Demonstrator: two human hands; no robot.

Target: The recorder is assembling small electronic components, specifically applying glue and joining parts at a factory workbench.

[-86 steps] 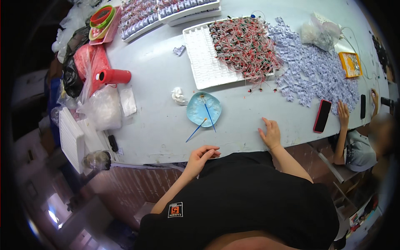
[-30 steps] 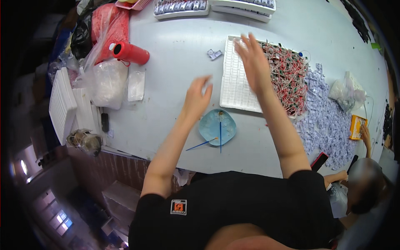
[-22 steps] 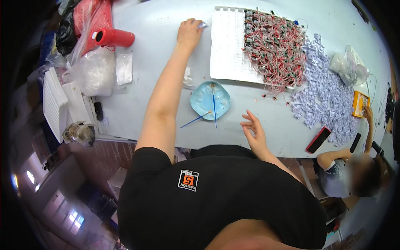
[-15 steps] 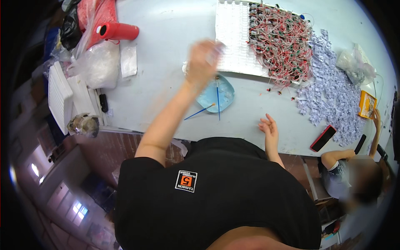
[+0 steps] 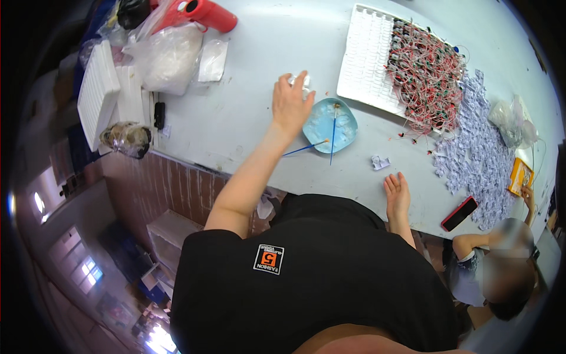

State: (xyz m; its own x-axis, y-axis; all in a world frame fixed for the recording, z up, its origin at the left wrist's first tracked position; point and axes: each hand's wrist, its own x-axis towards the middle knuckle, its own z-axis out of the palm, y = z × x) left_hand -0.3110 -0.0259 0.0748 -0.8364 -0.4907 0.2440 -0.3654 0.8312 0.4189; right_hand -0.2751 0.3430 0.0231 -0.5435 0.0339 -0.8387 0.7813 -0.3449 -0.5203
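Note:
My left hand (image 5: 290,107) reaches over the table, left of a light blue dish (image 5: 313,131). Its fingers curl round a small white object (image 5: 306,82), mostly hidden behind them, so its kind is unclear. White paste-like stuff lies in the dish. One blue-handled brush (image 5: 333,133) rests in it, and another brush (image 5: 303,147) leans over its near-left rim. Near the table's front edge, my right hand (image 5: 398,197) lies open, fingers stretched and holding nothing. Just beyond its fingertips sits a small white plastic piece (image 5: 381,163).
A white ribbed tray (image 5: 365,59) carries a heap of red-and-white wired parts (image 5: 427,76). Right of it spread many small whitish pieces (image 5: 477,141) and a phone (image 5: 459,214). A co-worker's hand (image 5: 526,193) touches a yellow tray (image 5: 520,175). Bags, a red flask (image 5: 215,16) and foam trays stand left.
The whole view has shifted. My left hand has drawn back from the tray to the white object left of the dish. My right fingers have straightened, and the small white piece shows beyond them.

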